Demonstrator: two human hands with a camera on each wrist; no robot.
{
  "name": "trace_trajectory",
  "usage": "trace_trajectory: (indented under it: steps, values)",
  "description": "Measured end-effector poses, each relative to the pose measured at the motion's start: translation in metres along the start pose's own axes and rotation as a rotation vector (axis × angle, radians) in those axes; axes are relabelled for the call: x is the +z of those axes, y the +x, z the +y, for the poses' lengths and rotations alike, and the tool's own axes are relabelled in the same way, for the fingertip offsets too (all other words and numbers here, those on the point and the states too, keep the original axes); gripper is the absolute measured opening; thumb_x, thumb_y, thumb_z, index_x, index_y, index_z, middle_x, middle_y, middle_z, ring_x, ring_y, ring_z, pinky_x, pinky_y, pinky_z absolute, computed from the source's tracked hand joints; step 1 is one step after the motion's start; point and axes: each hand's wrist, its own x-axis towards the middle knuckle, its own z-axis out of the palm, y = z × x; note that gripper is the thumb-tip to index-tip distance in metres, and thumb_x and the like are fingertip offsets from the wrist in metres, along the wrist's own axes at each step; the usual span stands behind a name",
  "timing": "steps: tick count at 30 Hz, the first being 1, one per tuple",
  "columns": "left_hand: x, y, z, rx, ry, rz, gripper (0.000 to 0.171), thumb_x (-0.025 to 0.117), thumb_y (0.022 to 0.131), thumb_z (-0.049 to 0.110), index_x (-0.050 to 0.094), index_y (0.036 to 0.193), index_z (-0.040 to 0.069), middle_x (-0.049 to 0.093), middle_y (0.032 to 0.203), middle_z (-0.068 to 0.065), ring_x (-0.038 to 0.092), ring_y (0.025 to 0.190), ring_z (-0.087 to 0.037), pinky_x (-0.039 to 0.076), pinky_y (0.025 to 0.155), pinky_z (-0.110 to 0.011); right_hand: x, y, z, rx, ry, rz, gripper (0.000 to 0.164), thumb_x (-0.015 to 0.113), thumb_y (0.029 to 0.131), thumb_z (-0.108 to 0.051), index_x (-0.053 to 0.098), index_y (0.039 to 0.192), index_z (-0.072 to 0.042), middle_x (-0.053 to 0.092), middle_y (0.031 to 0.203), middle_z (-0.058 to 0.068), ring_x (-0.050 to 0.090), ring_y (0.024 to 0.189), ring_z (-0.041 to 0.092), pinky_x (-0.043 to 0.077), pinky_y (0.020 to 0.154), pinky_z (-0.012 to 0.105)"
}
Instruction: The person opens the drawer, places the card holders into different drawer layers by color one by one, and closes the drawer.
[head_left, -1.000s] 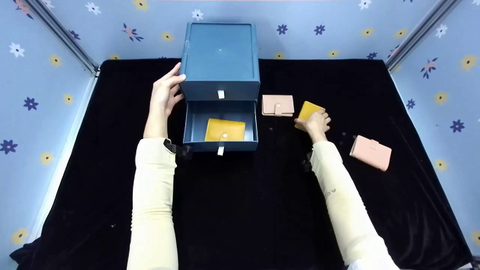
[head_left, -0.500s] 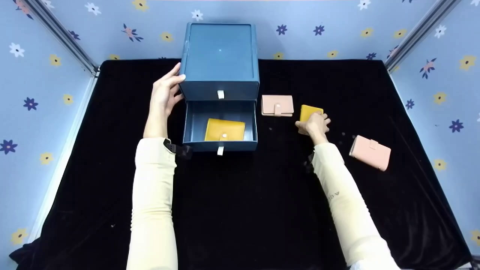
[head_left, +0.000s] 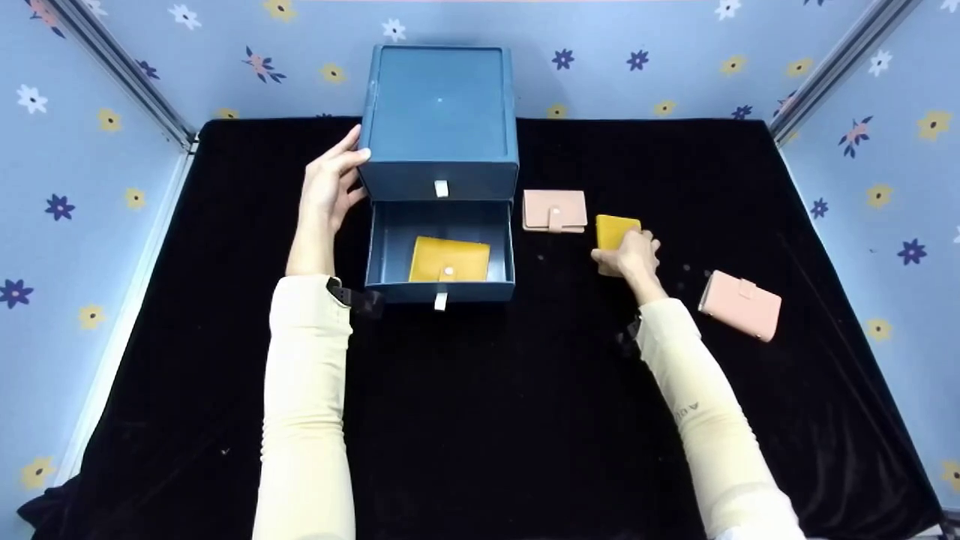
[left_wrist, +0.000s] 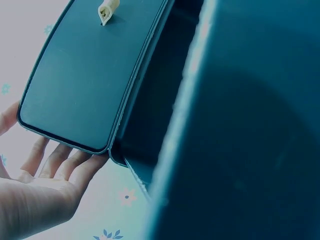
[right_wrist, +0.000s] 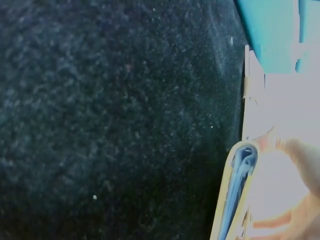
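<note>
A blue two-drawer box (head_left: 441, 105) stands at the back, its upper drawer closed and the lower drawer (head_left: 390, 232) pulled out. My left hand (head_left: 328, 186) rests against the box's left side, thumb at the front corner and fingers extended along the wall. Inside the lower drawer lies a yellow card holder (head_left: 450, 255) with a snap strap. To the right, my right hand (head_left: 634, 253) grips a second yellow card holder (head_left: 615, 228) between thumb and fingers, low over the black cloth. Its folded edge with clear sleeves (right_wrist: 240, 170) shows in the right wrist view.
A pink card holder (head_left: 555, 211) lies between the box and my right hand. Another pink card holder (head_left: 742, 306) lies tilted at the right. Black cloth (head_left: 465, 420) covers the table, with flowered blue walls (head_left: 600, 45) behind and at both sides.
The yellow card holder in my right hand has turned from slanted to nearly straight and come slightly nearer. My right forearm has swung to the right. My left hand has not moved.
</note>
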Motion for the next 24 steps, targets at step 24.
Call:
trace_trajectory:
  steps: [24]
  values:
    - [0.008, -0.008, 0.003, 0.014, 0.057, 0.032, 0.057, 0.067, 0.076, 0.011, 0.048, 0.129, 0.022, 0.040, 0.135, 0.004, 0.041, 0.119, -0.014, 0.034, 0.093, -0.036, -0.019, -0.053, -0.022, -0.294, -0.055, -0.015, 0.087, 0.068, 0.064, -0.032, 0.029, 0.134, 0.002, 0.032, 0.131, 0.023, 0.031, 0.114, 0.038, 0.036, 0.084, 0.053]
